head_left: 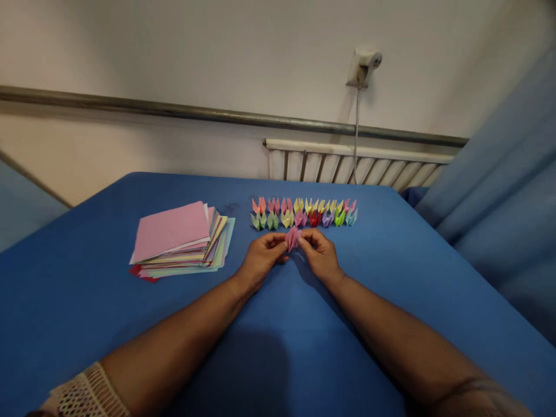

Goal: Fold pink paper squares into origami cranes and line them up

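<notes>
My forearms (174,341) are up front, left fingers (274,237) and right fingers (310,234) pinching the pink origami piece (292,238) just this side of the paper rows (300,218). Probably featherlight, crushable; I'd grip folded edges.

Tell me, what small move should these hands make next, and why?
Perhaps set the pink folded paper down in front of the rows of folded pieces: the left hand and right hand pinch it, and those similar pieces stand just beyond.
</notes>
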Demonstrator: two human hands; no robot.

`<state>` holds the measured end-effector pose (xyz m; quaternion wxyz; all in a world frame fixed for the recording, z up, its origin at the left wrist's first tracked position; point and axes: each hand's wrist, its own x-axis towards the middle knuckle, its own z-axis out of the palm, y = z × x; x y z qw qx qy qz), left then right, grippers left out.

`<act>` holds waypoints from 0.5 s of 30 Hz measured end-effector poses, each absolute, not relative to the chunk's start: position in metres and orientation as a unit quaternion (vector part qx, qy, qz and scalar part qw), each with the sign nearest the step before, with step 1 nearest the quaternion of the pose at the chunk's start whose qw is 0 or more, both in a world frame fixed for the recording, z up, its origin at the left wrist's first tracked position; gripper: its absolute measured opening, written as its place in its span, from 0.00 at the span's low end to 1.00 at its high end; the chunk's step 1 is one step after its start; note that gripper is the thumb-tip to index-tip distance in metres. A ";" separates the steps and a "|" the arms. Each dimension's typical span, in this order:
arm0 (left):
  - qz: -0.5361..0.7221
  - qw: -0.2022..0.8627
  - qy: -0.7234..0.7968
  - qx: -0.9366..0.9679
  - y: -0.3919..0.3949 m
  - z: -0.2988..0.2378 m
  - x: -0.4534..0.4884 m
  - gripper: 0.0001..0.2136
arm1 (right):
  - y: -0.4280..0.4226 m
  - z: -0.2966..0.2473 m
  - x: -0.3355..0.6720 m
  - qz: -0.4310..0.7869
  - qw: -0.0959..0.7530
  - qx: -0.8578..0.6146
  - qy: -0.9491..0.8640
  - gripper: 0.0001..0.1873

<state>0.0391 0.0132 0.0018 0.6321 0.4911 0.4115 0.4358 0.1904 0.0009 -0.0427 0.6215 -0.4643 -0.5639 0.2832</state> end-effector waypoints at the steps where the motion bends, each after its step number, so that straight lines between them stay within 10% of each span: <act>1: 0.437 0.621 0.410 0.506 0.014 0.001 0.040 0.14 | 0.001 -0.043 0.190 0.292 0.619 -0.463 -0.564 0.07; 15: 0.462 0.410 0.398 0.678 0.015 -0.008 0.034 0.06 | -0.016 -0.019 0.186 0.176 0.612 -0.433 -0.638 0.04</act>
